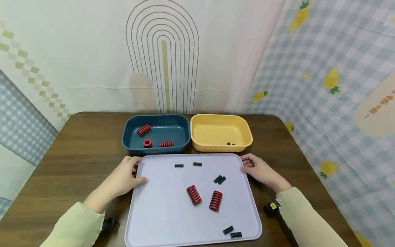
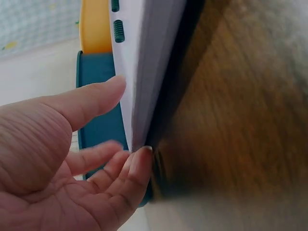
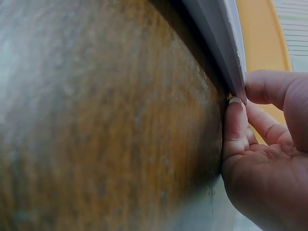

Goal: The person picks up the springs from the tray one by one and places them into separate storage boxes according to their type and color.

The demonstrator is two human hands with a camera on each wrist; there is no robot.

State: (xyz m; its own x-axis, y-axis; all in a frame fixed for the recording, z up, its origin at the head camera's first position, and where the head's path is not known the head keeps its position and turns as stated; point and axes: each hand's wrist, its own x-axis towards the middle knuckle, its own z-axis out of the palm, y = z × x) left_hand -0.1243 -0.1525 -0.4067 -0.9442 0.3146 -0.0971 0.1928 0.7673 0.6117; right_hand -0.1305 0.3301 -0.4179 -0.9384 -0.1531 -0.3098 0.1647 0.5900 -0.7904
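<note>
A pale lilac tray (image 1: pixel 163 209) lies on the table, with both hands at its far corners. My left hand (image 1: pixel 124 176) grips the far left corner, its thumb over the rim and its fingers around the outside. At the far right corner my right hand (image 1: pixel 257 168) pinches the rim between thumb and fingers, as the right wrist view shows. Two large red springs (image 1: pixel 193 195) lie near the tray's middle. Several small dark green springs (image 1: pixel 197 164) are scattered along its far side, right of centre and near right corner.
Behind the tray stands a dark blue bin (image 1: pixel 155 151) with three red springs (image 1: pixel 166 143). Right beside it is a yellow bin (image 1: pixel 213 128) holding small dark pieces (image 1: pixel 228 143). All stand on a brown wooden table (image 1: pixel 83 147), with patterned cloth (image 1: pixel 225 51) behind.
</note>
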